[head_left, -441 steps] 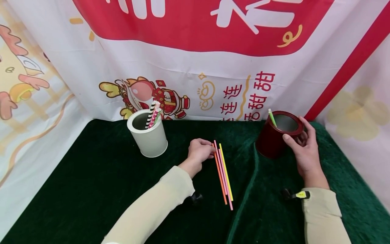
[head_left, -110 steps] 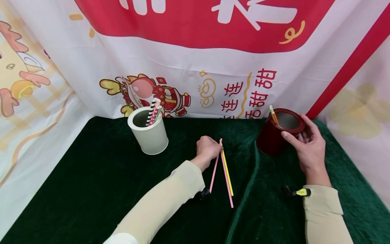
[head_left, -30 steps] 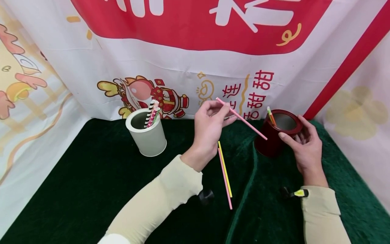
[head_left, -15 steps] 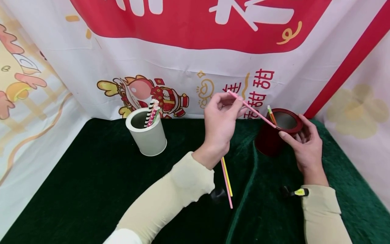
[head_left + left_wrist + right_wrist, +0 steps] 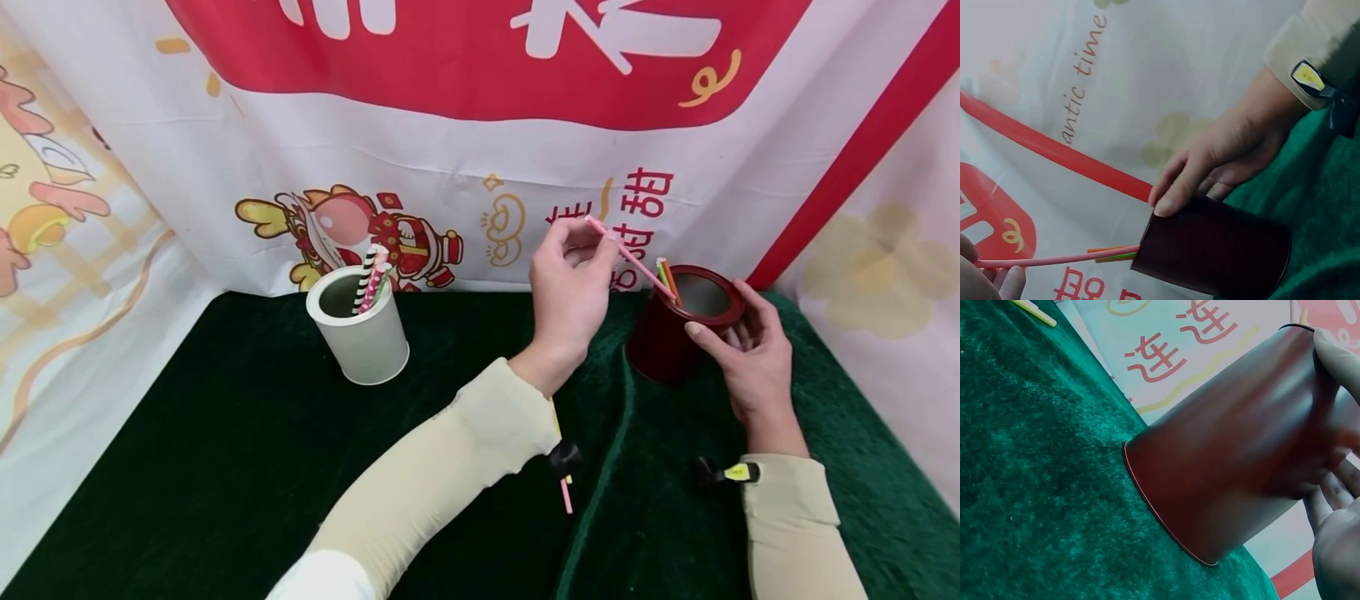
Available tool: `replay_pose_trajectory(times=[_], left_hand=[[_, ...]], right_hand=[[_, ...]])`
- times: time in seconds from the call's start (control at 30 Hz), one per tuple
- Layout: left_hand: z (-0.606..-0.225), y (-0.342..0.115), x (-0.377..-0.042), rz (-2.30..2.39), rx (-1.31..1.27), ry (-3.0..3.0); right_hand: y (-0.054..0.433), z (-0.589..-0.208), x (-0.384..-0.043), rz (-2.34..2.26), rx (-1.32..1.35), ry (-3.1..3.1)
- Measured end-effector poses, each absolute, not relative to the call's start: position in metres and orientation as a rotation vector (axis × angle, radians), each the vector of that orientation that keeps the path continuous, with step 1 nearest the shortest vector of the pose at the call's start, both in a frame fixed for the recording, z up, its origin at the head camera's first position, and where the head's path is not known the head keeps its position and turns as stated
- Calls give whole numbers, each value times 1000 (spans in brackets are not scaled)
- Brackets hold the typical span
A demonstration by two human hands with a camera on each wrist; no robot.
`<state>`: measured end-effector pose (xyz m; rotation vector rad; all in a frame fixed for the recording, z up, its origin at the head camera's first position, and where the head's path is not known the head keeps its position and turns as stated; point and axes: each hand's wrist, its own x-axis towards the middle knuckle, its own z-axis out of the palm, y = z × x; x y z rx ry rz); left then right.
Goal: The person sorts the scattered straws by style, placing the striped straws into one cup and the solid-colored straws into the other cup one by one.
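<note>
In the head view my left hand (image 5: 572,296) pinches a pink straw (image 5: 633,260) near its upper end. The straw slants down to the right, its lower end right at the rim of a dark red canister (image 5: 663,346). A green straw (image 5: 662,267) and an orange straw (image 5: 671,282) lean inside that canister. My right hand (image 5: 757,371) grips the canister's right side, thumb near the rim, as the right wrist view also shows. Under my left forearm, mostly hidden, lie another pink straw (image 5: 566,497) and a yellow straw (image 5: 557,417).
A white canister (image 5: 367,346) with several patterned straws (image 5: 371,283) stands left of the left hand. Dark green cloth (image 5: 225,467) covers the table. A printed white curtain (image 5: 450,150) hangs right behind it.
Earlier the orange straw went from the table into the red canister. Since then my left hand has lifted a pink straw and carried it up and right to the rim. The right hand has stayed.
</note>
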<state>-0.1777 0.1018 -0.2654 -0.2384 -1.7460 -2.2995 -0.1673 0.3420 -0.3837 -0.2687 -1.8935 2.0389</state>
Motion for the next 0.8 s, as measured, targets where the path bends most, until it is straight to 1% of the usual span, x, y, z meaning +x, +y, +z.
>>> replay_pose_trajectory(times=[0.3, 0.8], left_hand=[[-272, 108, -182, -2275, -222, -1856], [-283, 131, -193, -2108, -251, -2108]], right_hand=[[343, -384, -167, 2045, -264, -1897], [340, -384, -167, 2044, -265, -1894]])
